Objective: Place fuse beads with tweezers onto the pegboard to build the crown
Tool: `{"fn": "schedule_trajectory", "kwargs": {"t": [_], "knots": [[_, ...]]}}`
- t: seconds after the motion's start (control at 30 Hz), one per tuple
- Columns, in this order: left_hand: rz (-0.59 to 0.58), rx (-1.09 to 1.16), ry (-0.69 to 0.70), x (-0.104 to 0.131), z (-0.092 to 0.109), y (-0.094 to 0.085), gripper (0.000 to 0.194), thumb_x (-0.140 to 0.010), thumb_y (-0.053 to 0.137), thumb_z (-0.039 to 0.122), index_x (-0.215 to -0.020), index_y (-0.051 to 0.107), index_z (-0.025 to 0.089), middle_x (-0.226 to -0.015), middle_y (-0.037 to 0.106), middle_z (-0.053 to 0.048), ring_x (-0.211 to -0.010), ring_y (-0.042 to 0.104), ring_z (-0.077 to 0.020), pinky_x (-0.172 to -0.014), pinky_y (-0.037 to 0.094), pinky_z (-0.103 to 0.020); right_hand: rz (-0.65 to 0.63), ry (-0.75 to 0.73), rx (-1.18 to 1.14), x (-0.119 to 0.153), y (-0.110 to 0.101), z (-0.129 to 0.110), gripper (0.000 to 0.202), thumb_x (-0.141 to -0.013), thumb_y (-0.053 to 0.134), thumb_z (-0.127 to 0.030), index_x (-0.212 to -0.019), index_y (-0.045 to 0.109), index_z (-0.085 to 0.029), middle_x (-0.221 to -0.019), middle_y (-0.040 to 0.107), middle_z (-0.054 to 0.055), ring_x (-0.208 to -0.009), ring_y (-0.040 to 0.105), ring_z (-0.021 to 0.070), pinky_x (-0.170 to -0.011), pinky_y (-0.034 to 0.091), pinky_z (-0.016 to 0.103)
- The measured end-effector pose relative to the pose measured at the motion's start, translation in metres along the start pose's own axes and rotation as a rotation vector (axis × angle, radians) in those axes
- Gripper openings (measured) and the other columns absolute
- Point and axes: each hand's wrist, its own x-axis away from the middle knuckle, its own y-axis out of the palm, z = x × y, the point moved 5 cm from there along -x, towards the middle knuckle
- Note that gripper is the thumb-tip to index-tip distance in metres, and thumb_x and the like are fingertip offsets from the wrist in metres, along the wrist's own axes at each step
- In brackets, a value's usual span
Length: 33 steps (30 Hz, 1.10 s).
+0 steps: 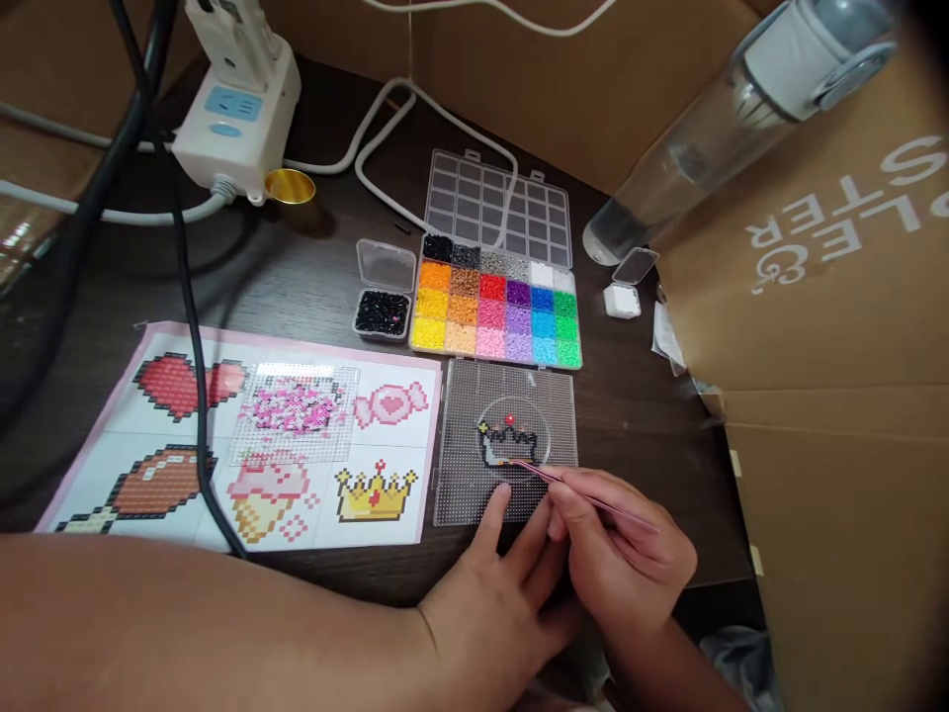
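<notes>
on my feed, the right hand [630,559] pinches slim pink tweezers [593,496] at the black-outlined bead crown [508,445] on the square clear-plastic pegboard [458,494], near right; the left hand [493,603], spread open, grasping nothing, rests along its near side.

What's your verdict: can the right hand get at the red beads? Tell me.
Probably yes: the bead case lies open beyond the pegboard and nothing appears to cover the red beads, though the right hand holds tweezers.

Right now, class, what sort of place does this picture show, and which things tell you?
Probably a dark desktop used for bead craft, walled with cardboard: it holds a sectioned bead box, a clear pegboard and a printed pattern sheet.
</notes>
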Motion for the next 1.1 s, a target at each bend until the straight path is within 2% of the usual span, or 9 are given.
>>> {"fn": "schedule_trajectory", "kwargs": {"t": [0.17,0.47,0.63,0.93,1.1], "knots": [[0.001,0.002,-0.011,0.0003,0.0006,0.0014,0.042,-0.086,0.054,0.048,-0.126,0.055,0.038,-0.146,0.042,-0.007,-0.141,0.018,-0.0373,-0.106,0.007,-0.066,-0.02,0.018,0.038,-0.0007,0.0012,0.0012,0.023,-0.078,0.066,-0.006,-0.091,0.075,-0.023,-0.088,0.074,0.003,-0.047,0.059,0.0087,-0.047,0.054,0.026],[-0.009,-0.011,-0.005,-0.0001,0.0023,0.001,0.045,-0.085,0.054,0.049,-0.129,0.053,0.039,-0.146,0.042,-0.008,-0.139,0.021,-0.038,-0.104,0.011,-0.066,-0.034,0.017,0.051,-0.0004,0.0012,0.0035,0.028,-0.078,0.066,-0.005,-0.094,0.075,-0.026,-0.091,0.074,0.003,-0.053,0.061,0.0102,-0.048,0.055,0.026],[0.016,-0.004,-0.01,0.0004,0.0021,0.0007,0.045,-0.084,0.055,0.048,-0.128,0.054,0.039,-0.145,0.043,-0.008,-0.14,0.019,-0.0382,-0.106,0.005,-0.066,-0.036,0.017,0.061,-0.0006,0.0008,0.0039,0.029,-0.077,0.067,-0.004,-0.094,0.075,-0.026,-0.089,0.074,0.002,-0.057,0.064,0.0116,-0.049,0.056,0.026],[0.01,-0.015,-0.007,-0.0009,0.0012,-0.0012,0.046,-0.087,0.052,0.049,-0.132,0.051,0.038,-0.146,0.042,-0.008,-0.139,0.022,-0.0372,-0.105,0.012,-0.065,-0.034,0.04,0.076,-0.001,0.001,0.0056,0.025,-0.077,0.068,-0.007,-0.092,0.075,-0.025,-0.088,0.074,0.002,-0.056,0.064,0.0119,-0.049,0.055,0.026],[-0.006,-0.027,0.007,-0.0017,-0.0004,-0.0056,0.045,-0.087,0.052,0.049,-0.131,0.051,0.038,-0.143,0.045,-0.008,-0.137,0.026,-0.0366,-0.106,0.004,-0.064,-0.041,0.048,0.075,-0.0012,0.0013,0.0053,0.021,-0.078,0.067,-0.009,-0.091,0.075,-0.024,-0.09,0.075,0.003,-0.053,0.063,0.0117,-0.048,0.055,0.027]]}}
